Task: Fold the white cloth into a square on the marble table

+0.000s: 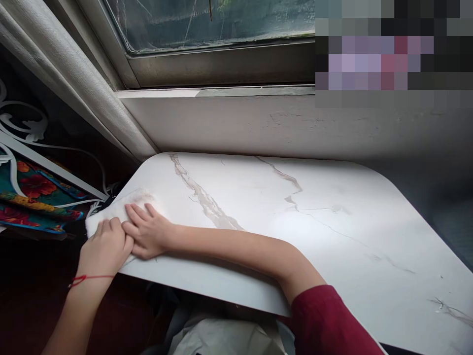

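A white cloth (142,198) lies on the left end of a white marble-patterned table (251,197), its outer edge reaching the table's rim. My right hand (151,231) rests flat on the cloth, fingers stretched out and slightly spread, with the forearm lying across the table. Beside it, touching its thumb side, my left hand (106,244) has its fingers bent down on the cloth near the table's left edge. The left fingertips are partly hidden. A red string (88,277) circles the left wrist.
Behind the table stand a pale wall (236,123) and a window (221,29). A light curtain (84,84) hangs at the left, above a white metal frame (55,160) and flowered fabric (40,197). Dark strands (451,310) lie at the table's right. The upper right is pixelated.
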Demonstrator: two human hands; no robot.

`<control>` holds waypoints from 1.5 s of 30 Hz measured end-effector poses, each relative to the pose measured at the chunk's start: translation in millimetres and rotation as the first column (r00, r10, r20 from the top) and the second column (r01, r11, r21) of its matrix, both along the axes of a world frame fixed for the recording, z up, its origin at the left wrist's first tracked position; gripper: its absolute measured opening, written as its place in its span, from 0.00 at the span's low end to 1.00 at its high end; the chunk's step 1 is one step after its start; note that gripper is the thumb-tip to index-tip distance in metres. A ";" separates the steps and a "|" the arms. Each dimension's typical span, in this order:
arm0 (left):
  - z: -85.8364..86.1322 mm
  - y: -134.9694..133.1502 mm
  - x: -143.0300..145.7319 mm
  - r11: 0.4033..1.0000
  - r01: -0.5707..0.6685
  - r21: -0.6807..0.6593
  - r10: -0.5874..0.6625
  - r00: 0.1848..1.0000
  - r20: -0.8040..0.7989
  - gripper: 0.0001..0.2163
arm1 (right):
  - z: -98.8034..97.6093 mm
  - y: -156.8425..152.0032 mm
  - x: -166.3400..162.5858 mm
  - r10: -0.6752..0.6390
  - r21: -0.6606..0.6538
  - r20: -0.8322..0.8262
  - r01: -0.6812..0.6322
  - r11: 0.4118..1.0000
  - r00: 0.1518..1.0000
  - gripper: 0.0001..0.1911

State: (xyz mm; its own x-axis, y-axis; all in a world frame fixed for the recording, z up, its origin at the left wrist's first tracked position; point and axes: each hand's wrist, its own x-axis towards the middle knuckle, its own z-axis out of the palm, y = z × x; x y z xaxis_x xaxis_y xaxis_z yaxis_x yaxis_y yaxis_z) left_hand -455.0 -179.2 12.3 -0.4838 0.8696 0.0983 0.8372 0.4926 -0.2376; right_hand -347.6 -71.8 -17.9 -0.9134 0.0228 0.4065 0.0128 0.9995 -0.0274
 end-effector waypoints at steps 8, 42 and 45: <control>28.4 124.4 24.8 0.984 -0.081 -0.156 0.080 0.997 -0.014 0.22 | -4.2 92.5 -3.4 -0.073 -0.158 0.036 0.078 0.984 0.997 0.32; -15.9 233.3 -13.6 0.932 0.333 0.144 -0.360 0.899 0.251 0.31 | 23.1 160.4 22.2 -0.460 0.105 0.204 0.448 0.888 0.864 0.23; -12.5 229.0 -10.5 0.934 0.345 0.097 -0.358 0.895 0.264 0.30 | 28.1 147.6 21.8 -0.494 0.139 0.229 0.474 0.869 0.839 0.22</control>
State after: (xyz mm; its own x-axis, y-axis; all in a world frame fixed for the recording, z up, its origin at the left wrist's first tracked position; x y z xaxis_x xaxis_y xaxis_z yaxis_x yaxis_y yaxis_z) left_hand -465.5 49.7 -0.2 -0.1608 0.9857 0.0508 0.9865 0.1589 0.0408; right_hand -325.7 75.8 10.2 -0.8641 0.4679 0.1853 0.4920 0.8629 0.1153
